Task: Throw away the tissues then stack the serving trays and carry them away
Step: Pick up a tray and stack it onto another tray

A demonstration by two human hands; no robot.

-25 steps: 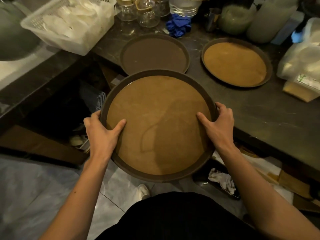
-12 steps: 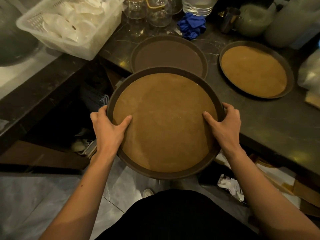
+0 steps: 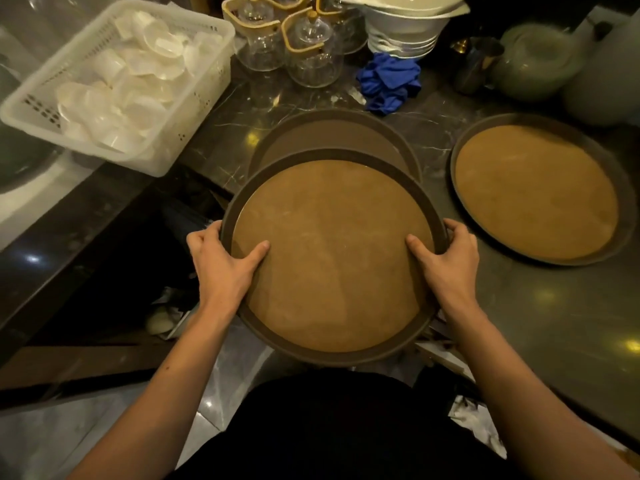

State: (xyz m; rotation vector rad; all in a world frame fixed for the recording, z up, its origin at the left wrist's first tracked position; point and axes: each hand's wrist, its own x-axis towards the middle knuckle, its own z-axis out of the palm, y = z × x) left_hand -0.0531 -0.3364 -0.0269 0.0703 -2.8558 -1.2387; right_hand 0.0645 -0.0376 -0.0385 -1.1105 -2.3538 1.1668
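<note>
I hold a round brown serving tray (image 3: pixel 332 251) with a tan non-slip surface in both hands, level, in front of my body. My left hand (image 3: pixel 221 265) grips its left rim, thumb on top. On the opposite rim sits my right hand (image 3: pixel 450 261), gripping the same way. The held tray's far edge overlaps a second, darker tray (image 3: pixel 332 136) lying on the dark marble counter (image 3: pixel 519 323). A third tray (image 3: pixel 536 192) with a tan surface lies on the counter to the right. Crumpled white tissues (image 3: pixel 478 420) show low down at the right, under the counter edge.
A white plastic basket (image 3: pixel 194 109) of small white dishes stands at the back left. Glass jars (image 3: pixel 308 53), stacked bowls (image 3: pixel 401 32), a blue cloth (image 3: pixel 388 81), a metal cup (image 3: pixel 474 64) and a pale lidded pot (image 3: pixel 533 60) line the back of the counter.
The held tray has moved forward toward the counter, and its far edge now covers part of the darker tray. Both hands keep the same grip.
</note>
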